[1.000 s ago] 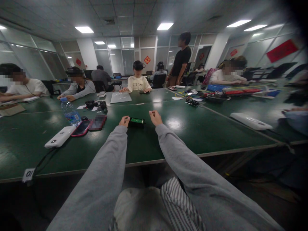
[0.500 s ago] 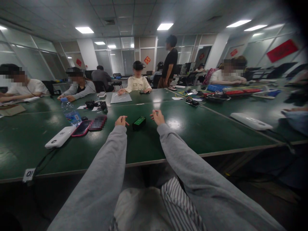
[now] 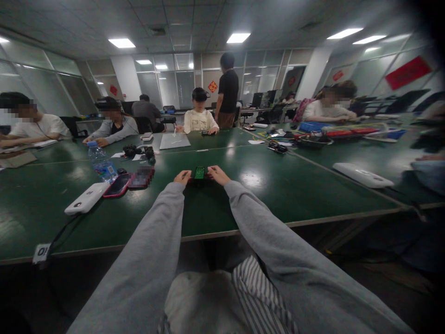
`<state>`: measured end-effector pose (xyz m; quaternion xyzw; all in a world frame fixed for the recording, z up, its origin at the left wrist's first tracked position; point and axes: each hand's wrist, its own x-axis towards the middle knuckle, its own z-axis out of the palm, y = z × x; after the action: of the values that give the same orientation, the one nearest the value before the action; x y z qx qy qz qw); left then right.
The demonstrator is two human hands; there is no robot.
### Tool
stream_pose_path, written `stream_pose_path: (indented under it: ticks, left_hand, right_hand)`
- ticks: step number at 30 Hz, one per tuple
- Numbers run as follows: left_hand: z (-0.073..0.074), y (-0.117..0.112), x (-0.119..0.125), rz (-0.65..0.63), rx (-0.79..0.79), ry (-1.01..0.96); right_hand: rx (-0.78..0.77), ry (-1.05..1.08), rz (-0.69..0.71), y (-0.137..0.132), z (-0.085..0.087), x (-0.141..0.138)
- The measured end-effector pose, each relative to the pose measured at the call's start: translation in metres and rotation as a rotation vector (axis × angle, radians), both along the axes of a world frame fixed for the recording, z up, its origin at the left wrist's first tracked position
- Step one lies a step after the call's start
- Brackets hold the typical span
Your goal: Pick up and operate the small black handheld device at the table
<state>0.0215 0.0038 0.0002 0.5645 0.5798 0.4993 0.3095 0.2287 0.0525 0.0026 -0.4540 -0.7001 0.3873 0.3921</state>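
Observation:
A small black box with a green circuit board on top point(image 3: 199, 175) sits on the green table point(image 3: 264, 195), end-on to me. My left hand point(image 3: 182, 177) touches its left side with curled fingers. From the right, my right hand point(image 3: 217, 175) presses against it, fingers laid along the edge. Both arms are stretched out in grey sleeves.
To the left lie a white power bank point(image 3: 86, 198), a red phone point(image 3: 117, 185), a dark item point(image 3: 142, 177) and a water bottle point(image 3: 100, 162). Another white power bank point(image 3: 362, 175) lies at right. Several seated people work across the table; one person point(image 3: 227, 90) stands behind.
The box has turned from lying sideways to pointing away from me. Both hands have closed in against its sides. The standing person has walked left.

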Motion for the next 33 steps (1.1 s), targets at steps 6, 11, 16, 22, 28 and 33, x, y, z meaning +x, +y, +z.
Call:
stream_pose_path:
  ticks: [6,11,16,22,28,33]
  left_hand:
    - [0.001,0.001,0.001,-0.039,-0.046,-0.094]
    - [0.003,-0.001,0.006,-0.080,-0.066,-0.188]
    - [0.000,0.002,0.011,-0.120,-0.072,-0.290]
    - [0.002,0.006,0.013,-0.114,-0.099,-0.340]
    - [0.004,0.003,0.016,-0.040,-0.075,-0.364]
    - [0.008,0.001,0.013,0.074,-0.100,-0.334]
  right_hand:
    - [0.050,-0.028,0.075,-0.014,-0.003,-0.014]
    - [0.179,-0.208,0.022,-0.034,0.000,-0.022]
    - [0.271,-0.330,-0.007,-0.047,0.006,-0.023]
    - [0.498,-0.344,0.076,-0.049,0.007,-0.023]
    - [0.644,-0.304,0.179,-0.050,0.010,-0.022]
    - [0.744,-0.319,0.234,-0.056,0.016,-0.024]
